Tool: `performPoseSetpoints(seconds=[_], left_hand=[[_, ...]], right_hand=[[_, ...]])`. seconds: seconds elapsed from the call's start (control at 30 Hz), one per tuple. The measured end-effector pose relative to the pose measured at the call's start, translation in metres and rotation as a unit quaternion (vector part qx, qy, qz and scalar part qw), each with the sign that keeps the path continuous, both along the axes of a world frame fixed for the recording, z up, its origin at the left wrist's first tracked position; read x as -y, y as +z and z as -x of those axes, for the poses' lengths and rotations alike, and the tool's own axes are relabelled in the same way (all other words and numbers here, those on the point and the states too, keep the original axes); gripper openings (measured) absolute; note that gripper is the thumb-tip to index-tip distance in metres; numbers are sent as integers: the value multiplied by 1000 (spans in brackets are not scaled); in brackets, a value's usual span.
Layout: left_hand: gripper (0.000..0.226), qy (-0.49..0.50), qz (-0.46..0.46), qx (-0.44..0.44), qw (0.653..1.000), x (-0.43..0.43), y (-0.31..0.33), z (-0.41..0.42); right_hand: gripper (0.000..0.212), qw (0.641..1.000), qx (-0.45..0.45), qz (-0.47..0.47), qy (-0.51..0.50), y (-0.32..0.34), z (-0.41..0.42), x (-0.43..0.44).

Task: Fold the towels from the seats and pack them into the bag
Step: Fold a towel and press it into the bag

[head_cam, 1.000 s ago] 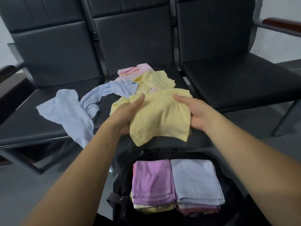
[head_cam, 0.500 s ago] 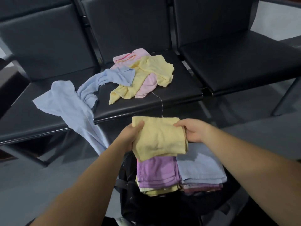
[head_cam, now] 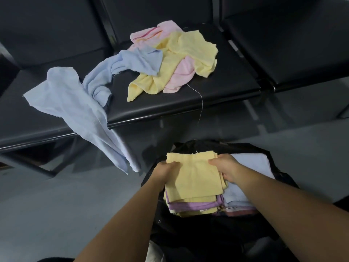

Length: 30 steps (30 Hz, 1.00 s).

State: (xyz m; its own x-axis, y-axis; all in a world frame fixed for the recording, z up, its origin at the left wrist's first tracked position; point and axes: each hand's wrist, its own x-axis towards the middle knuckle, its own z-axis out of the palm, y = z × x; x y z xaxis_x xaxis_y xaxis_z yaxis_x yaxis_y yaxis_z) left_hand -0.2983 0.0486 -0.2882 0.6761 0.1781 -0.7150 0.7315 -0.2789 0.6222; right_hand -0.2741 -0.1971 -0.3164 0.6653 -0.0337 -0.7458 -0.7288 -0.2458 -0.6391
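A folded yellow towel (head_cam: 194, 176) lies on top of the left stack inside the open black bag (head_cam: 281, 178) on the floor. My left hand (head_cam: 166, 170) grips its left edge and my right hand (head_cam: 227, 167) grips its right edge. Under it sit a folded purple towel (head_cam: 196, 205) and more folded pieces. A folded pale blue towel (head_cam: 251, 163) tops the right stack. Unfolded towels lie on the middle seat: a yellow towel (head_cam: 188, 52), a pink towel (head_cam: 181, 74) and a blue towel (head_cam: 132, 63).
A row of black seats (head_cam: 217, 95) stands ahead. A large light blue cloth (head_cam: 75, 110) hangs off the gap between the left and middle seats. A loose thread (head_cam: 201, 103) dangles over the seat's front edge. Grey floor surrounds the bag.
Both hands carried the folded yellow towel down from the seat's front and set it onto the purple towel in the bag. My view tilted downward.
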Motion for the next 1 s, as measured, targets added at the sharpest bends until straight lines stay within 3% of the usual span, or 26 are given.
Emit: performPoseSetpoints(seconds=[0.03, 0.1, 0.23, 0.3, 0.4, 0.47, 0.57, 0.73, 1.0], left_hand=[[62, -16, -3, -6, 1000, -3, -8, -1], [47, -36, -14, 4, 999, -2, -4, 4], [22, -48, -32, 67, 996, -4, 18, 7], [25, -55, -48, 73, 995, -10, 13, 7], [43, -136, -118, 28, 983, -10, 7, 13], [54, -186, -165, -8, 968, -5, 8, 17], [53, -181, -201, -13, 963, -6, 17, 16], [25, -128, -250, 118, 953, -16, 60, -14], [7, -79, -155, 288, 942, -15, 171, -89]], right_hand=[[60, 1000, -3, 9, 18, -29, -6, 3], [62, 999, -10, 17, 42, -22, -4, -1], [22, 994, -26, -101, -20, 45, 2, -23], [20, 993, -26, -109, -33, 42, 2, -23], [21, 995, 17, 65, 69, 28, 10, -23], [8, 967, 62, 198, 149, 33, 15, -29], [20, 936, 133, 280, 165, 63, 10, -38], [13, 946, 196, 232, 111, 125, -39, -37], [24, 932, 313, 162, 80, 223, -112, -39]])
